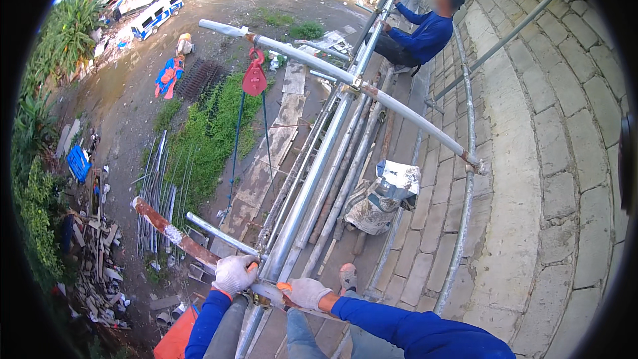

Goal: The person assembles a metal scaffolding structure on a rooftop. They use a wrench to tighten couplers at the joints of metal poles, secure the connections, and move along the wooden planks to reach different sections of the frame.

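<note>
While the person stands high on a scaffold, both gloved hands sit on a rusty steel pipe that crosses low in the view. Out beyond the left fingers the pipe runs up and away to the person's left, its free end hanging over open air far above the yard. The left hand has its fingers closed around the pipe just beside a clamp fitting. On the other side of that fitting the right hand lies on the same pipe, fingers curled over it, though whether they wrap fully around cannot be told.

The pipe's long axis goes from upper left to lower right, roughly level, pointing outward from the wall. It looks heavy and rigid, with flaky rust and patches of dried mortar that probably give the gloves a rough, sure hold; the long overhang would likely tug the far end downward, so a grip close to the clamp, hands spread either side, seems soundest.

Ahead of the fingers, grey scaffold tubes lead away along the plank walkway. Farther ahead a second cross pipe carries a red pulley with blue rope dropping below. Right of the fingers lies a mortar-stained bag, then the curved block wall. A co-worker in blue sits well beyond.
</note>
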The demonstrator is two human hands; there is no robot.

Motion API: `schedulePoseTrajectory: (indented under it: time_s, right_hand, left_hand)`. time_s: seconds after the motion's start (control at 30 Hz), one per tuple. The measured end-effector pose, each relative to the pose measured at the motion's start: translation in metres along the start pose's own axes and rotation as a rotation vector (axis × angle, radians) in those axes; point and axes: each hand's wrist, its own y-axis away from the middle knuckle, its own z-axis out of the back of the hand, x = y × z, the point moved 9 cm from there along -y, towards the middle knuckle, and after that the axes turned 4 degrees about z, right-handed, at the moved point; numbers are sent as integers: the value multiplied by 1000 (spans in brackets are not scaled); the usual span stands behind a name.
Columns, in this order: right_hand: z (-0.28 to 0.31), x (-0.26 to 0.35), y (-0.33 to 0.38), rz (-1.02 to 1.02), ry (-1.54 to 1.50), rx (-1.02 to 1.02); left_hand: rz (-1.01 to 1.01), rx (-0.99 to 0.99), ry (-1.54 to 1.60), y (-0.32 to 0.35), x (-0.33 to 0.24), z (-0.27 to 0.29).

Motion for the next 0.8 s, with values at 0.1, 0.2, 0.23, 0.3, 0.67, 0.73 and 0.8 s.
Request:
schedulePoseTrajectory:
  time_s: [0.1,0.2,0.23,0.3,0.67,0.73,0.8]
  right_hand:
    - [17,14,16,-18,19,5]
    - [32,33,27,-29,41,36]
    - [37,38,28,-24,46,74]
    - [39,42,30,-2,1,113]
    - [46,60,28,61,-4,1]
    - [55,65,38,42,-102,5]
    - [64,64,53,46,-241,-31]
  left_hand:
    - [-62,-68,20,1,-5,1]
    - [-86,-75,30,1,-4,1]
    - [-80,-61,41,1,-3,3]
    - [-43,-23,52,3,-5,6]
    - [-18,35,18,3,6,6]
    - [-9,46,14,4,9,2]
    - [6,46,19,7,7,2]
